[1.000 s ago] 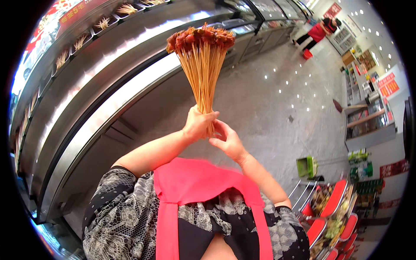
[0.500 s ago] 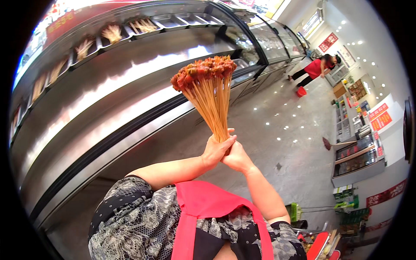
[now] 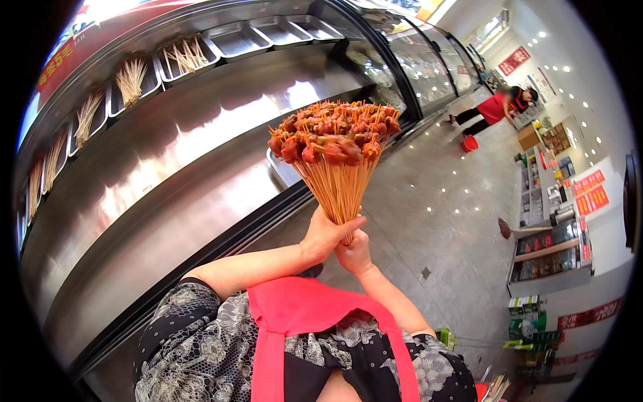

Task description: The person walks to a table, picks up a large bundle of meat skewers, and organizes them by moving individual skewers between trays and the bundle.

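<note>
A large bunch of meat skewers [image 3: 338, 181] stands upright in front of me, fanned out at the top. Red seasoned meat pieces crowd the upper tips, and the bare wooden sticks narrow together below. My left hand [image 3: 326, 233] is closed round the lower sticks, its thumb lying across them. My right hand [image 3: 353, 252] grips the stick ends from the right, just under the left. Both hands touch each other at the base of the bunch, and part of the right hand's fingers is hidden.
At my left runs a steel display case [image 3: 201, 154] with a row of metal trays [image 3: 234, 40]; several hold skewers [image 3: 130, 80]. A person in a red apron [image 3: 492, 107] bends near a red bucket [image 3: 470, 143] on the grey floor. A counter [image 3: 546, 258] stands at right.
The bunch has tilted so its meat tops face me more and look wider. Both hands have come slightly lower in view, still gripping the sticks. The view has shifted a little.
</note>
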`<state>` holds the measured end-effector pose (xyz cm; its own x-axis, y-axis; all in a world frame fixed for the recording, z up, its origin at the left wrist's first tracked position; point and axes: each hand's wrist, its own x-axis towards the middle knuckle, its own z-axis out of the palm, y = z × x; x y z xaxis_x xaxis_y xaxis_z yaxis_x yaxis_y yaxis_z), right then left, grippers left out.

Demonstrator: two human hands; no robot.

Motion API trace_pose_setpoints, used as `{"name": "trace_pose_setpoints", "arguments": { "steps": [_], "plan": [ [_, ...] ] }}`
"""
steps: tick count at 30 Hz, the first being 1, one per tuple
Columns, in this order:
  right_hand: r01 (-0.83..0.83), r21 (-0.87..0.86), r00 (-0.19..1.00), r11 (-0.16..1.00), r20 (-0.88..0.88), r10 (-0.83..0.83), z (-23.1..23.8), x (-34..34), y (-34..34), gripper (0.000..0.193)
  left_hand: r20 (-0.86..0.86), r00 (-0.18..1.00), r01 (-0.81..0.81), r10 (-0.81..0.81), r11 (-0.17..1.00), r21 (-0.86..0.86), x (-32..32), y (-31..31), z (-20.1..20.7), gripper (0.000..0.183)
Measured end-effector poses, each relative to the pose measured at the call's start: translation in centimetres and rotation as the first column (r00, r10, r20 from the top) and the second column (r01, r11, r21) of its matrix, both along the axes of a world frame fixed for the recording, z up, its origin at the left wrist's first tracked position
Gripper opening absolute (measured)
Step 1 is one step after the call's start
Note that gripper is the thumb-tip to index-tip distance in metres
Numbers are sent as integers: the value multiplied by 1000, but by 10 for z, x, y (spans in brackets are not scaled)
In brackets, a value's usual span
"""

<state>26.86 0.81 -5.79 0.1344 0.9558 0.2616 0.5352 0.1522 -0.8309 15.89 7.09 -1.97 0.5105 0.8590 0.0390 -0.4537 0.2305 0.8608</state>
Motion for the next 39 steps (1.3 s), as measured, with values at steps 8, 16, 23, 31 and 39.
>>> {"name": "trace_pose_setpoints", "arguments": {
  "steps": [8,16,23,31,39],
  "plan": [
    [-228,-6,973,974,-33,228,7,45,127,25,-64,921,-383,383,924,14,43,95,-7,16],
    [-392,130,898,911,-161,410,8,118,228,17,-211,831,-459,516,848,265,111,168,25,18],
    [-341,285,903,896,-168,396,23,199,258,14,-366,657,-455,659,734,505,40,195,51,13],
    [-307,330,946,893,4,323,15,253,268,18,-194,629,-185,753,387,903,50,205,175,16],
    [-361,341,931,868,77,357,29,237,260,25,-288,635,-167,717,491,855,57,202,172,15]
  ]
}}
